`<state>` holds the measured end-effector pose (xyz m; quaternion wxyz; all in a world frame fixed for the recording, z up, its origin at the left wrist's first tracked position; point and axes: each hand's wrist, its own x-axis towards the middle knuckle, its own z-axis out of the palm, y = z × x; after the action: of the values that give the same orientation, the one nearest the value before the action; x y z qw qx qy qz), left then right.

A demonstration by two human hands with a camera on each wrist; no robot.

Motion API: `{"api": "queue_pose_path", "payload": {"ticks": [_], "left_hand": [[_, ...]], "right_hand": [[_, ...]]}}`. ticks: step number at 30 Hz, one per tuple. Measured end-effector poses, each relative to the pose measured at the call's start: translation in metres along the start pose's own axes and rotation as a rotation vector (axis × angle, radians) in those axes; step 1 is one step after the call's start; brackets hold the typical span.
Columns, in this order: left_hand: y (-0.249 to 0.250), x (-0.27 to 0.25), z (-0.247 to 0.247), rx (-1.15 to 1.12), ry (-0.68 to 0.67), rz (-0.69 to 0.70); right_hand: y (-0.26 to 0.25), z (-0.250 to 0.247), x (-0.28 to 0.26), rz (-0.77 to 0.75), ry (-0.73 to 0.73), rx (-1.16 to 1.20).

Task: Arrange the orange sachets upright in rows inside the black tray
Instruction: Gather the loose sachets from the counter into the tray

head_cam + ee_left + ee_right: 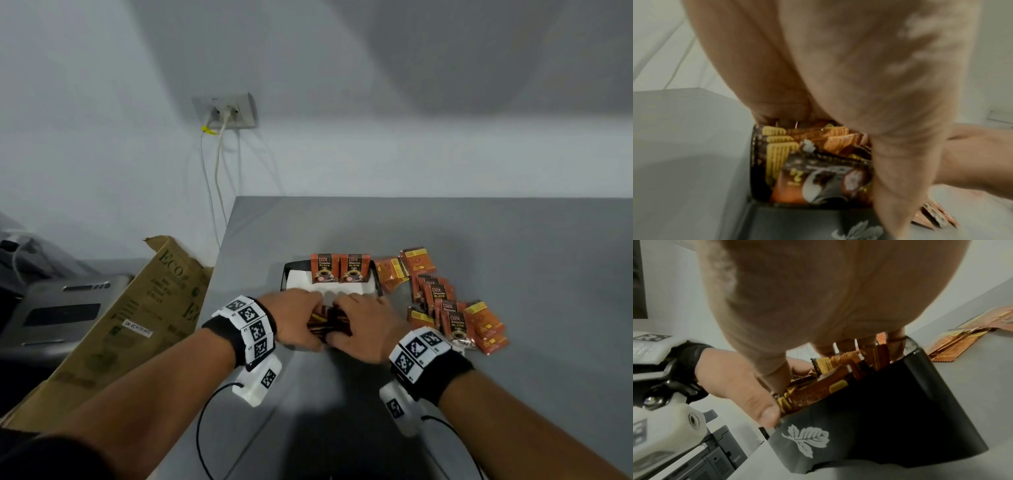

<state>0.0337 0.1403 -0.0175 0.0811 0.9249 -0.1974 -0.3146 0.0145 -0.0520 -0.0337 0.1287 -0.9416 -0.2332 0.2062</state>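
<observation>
**Entry: sachet batch at the tray's near end — hazards and legible print**

**Holding.** Your left hand [297, 317] and right hand [363, 327] close from both sides on a bundle of orange sachets [328, 323] standing on edge at the 6 o'clock end of the black tray [287, 274]. The right wrist view shows your left thumb pinching the stack's near corner and your right fingertips [897, 339] pressing its far end, so both hands are curled onto the bundle.

**Location of stock.** Two sachets [339, 269] stand upright at the tray's 12 o'clock wall. A loose pile [455, 308] lies flat on the grey table [513, 240] at the tray's 3 o'clock, not yet loaded.

**Hazards.**
- The bundle looks fanned and uneven, some packs tilted; ease off one hand and it will likely splay or fall flat.
- Pressing sideways could slide the light tray on the smooth table.
- The two standing packs have no visible support in front; a knock to the tray may tip them.
- Faces appear mixed, front and back, so rows may come out inconsistent.

**Legible print.**
- Sachet fronts: "D2X", "BLACK", "Coffee", with a cup picture; the line between is unreadable.
- Sachet, left wrist view: "2", inverted.
- Tray wall: white leaf motif [806, 441], no words.
- Cardboard box [144, 315] at 9 o'clock: "ECO"; its white label is too small to read.
</observation>
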Motion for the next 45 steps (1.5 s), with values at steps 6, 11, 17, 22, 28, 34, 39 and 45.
{"api": "queue_pose_path", "payload": {"ticks": [6,11,17,22,28,34,39,45], "left_hand": [[0.001,0.009,-0.002,-0.012,0.019,0.011],[-0.001,0.009,0.0,-0.051,0.083,0.031],[-0.003,0.0,0.006,-0.066,0.213,0.077],[0.001,-0.01,0.028,-0.019,0.338,0.124],[-0.002,-0.006,0.046,0.0,0.424,0.111],[-0.001,-0.004,0.054,-0.022,0.444,0.119],[-0.01,-0.012,0.057,-0.191,0.54,0.16],[-0.013,-0.015,0.06,-0.114,0.553,0.156]], "right_hand": [[0.005,0.01,-0.001,-0.027,0.032,-0.019],[0.007,0.014,-0.002,-0.025,0.067,0.027],[0.009,0.012,-0.003,-0.019,0.12,0.104],[0.004,0.008,-0.002,-0.037,0.101,0.03],[0.007,0.01,-0.002,-0.028,0.116,-0.004],[0.003,0.015,-0.001,-0.009,0.022,-0.116],[0.002,0.011,-0.004,0.003,0.107,-0.058],[0.004,0.013,-0.007,0.004,0.066,-0.071]]}}
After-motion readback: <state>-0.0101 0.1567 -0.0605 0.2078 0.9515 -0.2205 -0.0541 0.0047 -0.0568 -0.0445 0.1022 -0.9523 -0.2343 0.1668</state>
